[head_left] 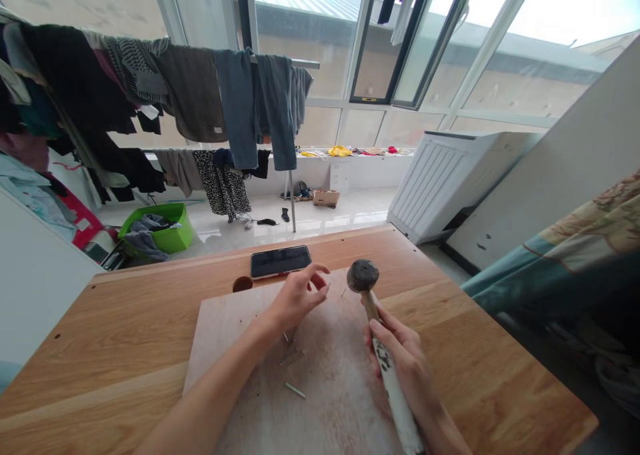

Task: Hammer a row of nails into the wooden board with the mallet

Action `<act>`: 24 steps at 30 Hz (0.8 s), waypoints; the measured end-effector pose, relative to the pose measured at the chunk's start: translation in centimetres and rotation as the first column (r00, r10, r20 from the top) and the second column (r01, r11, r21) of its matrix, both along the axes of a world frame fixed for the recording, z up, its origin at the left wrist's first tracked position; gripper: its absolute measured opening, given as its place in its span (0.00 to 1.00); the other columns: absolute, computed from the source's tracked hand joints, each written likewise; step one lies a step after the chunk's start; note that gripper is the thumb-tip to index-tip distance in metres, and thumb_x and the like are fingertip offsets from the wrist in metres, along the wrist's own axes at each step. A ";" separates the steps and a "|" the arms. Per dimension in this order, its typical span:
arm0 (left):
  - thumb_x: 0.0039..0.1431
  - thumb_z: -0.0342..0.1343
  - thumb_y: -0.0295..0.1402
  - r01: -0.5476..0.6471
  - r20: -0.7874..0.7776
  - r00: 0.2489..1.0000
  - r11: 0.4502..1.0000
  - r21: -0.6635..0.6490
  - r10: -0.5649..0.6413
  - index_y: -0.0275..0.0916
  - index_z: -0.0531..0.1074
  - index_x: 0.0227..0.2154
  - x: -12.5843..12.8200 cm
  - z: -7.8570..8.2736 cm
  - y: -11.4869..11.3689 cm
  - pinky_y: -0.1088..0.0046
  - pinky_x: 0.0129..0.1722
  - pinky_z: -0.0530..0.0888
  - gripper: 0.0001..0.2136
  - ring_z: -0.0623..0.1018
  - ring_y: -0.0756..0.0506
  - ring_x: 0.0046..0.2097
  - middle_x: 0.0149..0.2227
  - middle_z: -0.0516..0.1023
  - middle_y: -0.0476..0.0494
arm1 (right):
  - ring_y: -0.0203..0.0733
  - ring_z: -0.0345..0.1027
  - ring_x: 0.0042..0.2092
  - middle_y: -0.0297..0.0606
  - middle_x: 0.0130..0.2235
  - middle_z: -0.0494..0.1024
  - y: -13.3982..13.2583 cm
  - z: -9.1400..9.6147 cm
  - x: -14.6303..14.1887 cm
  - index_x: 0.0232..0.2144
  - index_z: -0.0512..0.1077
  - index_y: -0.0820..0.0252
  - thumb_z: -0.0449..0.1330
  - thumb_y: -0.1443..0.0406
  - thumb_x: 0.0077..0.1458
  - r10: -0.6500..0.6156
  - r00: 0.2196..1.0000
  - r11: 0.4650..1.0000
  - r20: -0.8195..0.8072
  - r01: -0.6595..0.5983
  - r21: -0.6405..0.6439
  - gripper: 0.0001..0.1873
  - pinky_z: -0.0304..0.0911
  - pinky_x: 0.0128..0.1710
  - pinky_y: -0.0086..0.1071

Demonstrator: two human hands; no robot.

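My right hand [400, 361] is wrapped round the pale handle of a hammer [363, 276], whose dark round head is raised above a worn wooden board [240, 321]. My left hand [300, 295] pinches a thin nail [329, 287] between thumb and fingertips, upright on the board just left of the hammer head. Several loose nails [294, 358] lie on the board below my left hand.
The board rests on a wooden table [125, 335]. A dark phone [280, 261] lies at the table's far edge, beside a round hole [243, 284]. Beyond are a clothes rack with hanging garments, a green basket [165, 231], windows and a white panel at right.
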State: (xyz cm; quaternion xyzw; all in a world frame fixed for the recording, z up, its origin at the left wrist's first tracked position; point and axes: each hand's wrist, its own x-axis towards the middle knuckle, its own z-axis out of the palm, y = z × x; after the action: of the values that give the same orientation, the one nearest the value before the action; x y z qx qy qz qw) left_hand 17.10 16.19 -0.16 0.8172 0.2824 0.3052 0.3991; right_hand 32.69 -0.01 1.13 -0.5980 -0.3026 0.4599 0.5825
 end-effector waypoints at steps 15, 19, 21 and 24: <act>0.65 0.57 0.26 0.020 -0.040 0.999 0.972 0.234 -0.011 0.40 0.79 0.40 0.3 -2.3 0.1 0.70 0.44 0.74 0.07 0.80 0.45 0.42 0.40 0.82 0.44 | 0.30 0.60 0.17 0.28 0.25 0.69 0.1 -0.3 -0.2 0.39 0.76 0.61 0.65 0.50 0.56 0.089 0.996 0.996 0.030 -0.089 0.004 0.20 0.56 0.15 0.24; 0.63 0.59 0.26 0.036 -0.053 0.998 0.975 0.221 -0.025 0.40 0.79 0.39 0.3 -2.4 0.1 0.72 0.41 0.74 0.06 0.79 0.46 0.40 0.39 0.81 0.45 | 0.30 0.60 0.17 0.27 0.26 0.69 0.0 -0.3 -0.3 0.48 0.75 0.60 0.64 0.50 0.56 0.096 0.995 0.995 0.031 -0.096 0.003 0.24 0.57 0.15 0.24; 0.60 0.60 0.24 0.036 -0.045 0.999 0.982 0.185 -0.028 0.40 0.79 0.40 0.4 -2.3 0.0 0.72 0.41 0.74 0.07 0.79 0.46 0.40 0.39 0.81 0.45 | 0.30 0.60 0.17 0.27 0.25 0.70 0.0 -0.2 -0.3 0.49 0.75 0.60 0.64 0.50 0.57 0.108 0.994 0.994 0.033 -0.109 0.016 0.24 0.57 0.15 0.23; 0.59 0.60 0.22 0.019 -0.042 0.999 0.997 0.078 -0.015 0.41 0.78 0.46 0.4 -2.0 -0.2 0.73 0.40 0.74 0.14 0.79 0.48 0.36 0.37 0.82 0.47 | 0.28 0.59 0.17 0.27 0.24 0.69 -0.2 -0.1 -0.5 0.50 0.74 0.61 0.63 0.50 0.59 0.131 0.991 0.991 0.004 -0.131 0.015 0.24 0.56 0.14 0.22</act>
State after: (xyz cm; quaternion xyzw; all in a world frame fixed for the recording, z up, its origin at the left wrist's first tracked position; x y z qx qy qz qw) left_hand 17.54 16.01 -2.13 0.8408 0.2715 0.2956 0.3633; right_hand 32.22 -0.18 1.02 -0.5729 -0.3458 0.4940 0.5552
